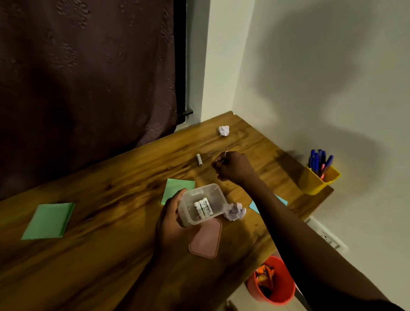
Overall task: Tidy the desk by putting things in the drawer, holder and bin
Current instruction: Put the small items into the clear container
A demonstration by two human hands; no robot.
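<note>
The loose battery [199,159] is lying on the desk [110,267] just to the left of the right hand [232,167]. As it is a small smooth cylinder, it is probably going to roll away if the fingertips are pushing it instead of pinching it. The right hand is hovering with its fingers curled tightly inward, and I cannot tell if it is holding something small or nothing. The left hand [171,219] is gripping the clear container [213,190] by its side and is tilting it a little, so the batteries inside [203,209] may slide toward the rim if it tips more. The container is also sitting right beside a crumpled paper ball [234,211], which a careless move could knock off toward the red bin [284,291]. The container is looking thin and transparent, rectangular with rounded corners, and the white batteries with printed labels are lying together at its bottom. Its pink lid [206,238] is lying flat on the desk just beneath it.
</note>
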